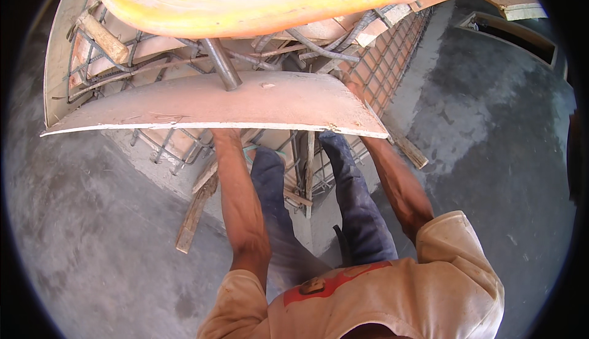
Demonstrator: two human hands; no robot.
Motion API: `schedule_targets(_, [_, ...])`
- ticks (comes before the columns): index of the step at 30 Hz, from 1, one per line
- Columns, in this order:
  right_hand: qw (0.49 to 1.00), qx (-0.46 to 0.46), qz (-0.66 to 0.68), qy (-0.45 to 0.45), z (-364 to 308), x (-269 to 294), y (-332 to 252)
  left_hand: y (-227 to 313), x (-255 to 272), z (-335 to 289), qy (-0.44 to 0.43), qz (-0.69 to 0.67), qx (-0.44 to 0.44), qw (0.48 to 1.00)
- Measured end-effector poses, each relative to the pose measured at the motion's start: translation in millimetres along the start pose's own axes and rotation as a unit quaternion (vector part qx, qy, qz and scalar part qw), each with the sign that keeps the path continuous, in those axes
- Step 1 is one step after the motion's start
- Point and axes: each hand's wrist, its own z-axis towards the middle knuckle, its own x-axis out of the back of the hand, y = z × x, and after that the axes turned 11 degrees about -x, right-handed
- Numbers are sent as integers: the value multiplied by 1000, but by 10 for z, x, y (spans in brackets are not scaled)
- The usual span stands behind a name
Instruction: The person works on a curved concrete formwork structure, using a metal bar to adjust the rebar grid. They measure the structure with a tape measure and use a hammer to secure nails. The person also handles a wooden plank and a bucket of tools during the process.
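Note:
A curved reddish-brown board point(184, 103) with a pale, chipped edge spans the middle of the view, in front of me. My left forearm runs up under its near edge, and the board covers my left hand. On the other side, my right forearm also passes beneath the board. Part of my right hand point(352, 85) shows past the board's right end, close against its edge; its fingers are too hidden to read. A metal pipe point(222, 65) leans over the board, its lower end meeting the top face.
Above the board hangs a yellow-orange plastic tub point(245, 25) holding dark metal pieces. Rebar mesh point(392, 53) and formwork panels lie behind. A round wooden piece point(103, 38) sits at upper left. Wooden strips point(195, 216) rest by my legs on grey concrete floor point(478, 173).

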Motion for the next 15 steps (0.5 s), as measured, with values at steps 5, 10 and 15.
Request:
schedule_targets(5, [997,23,-69,3,-2,44,-94,28,-43,69,4,-14,13,1000])
schedule_targets(10, [989,51,-140,4,-13,86,-168,12,-70,113,7,-26,18,999])
schedule_targets(15, [974,77,-213,9,-62,160,-238,-14,-104,150,10,-42,22,999])
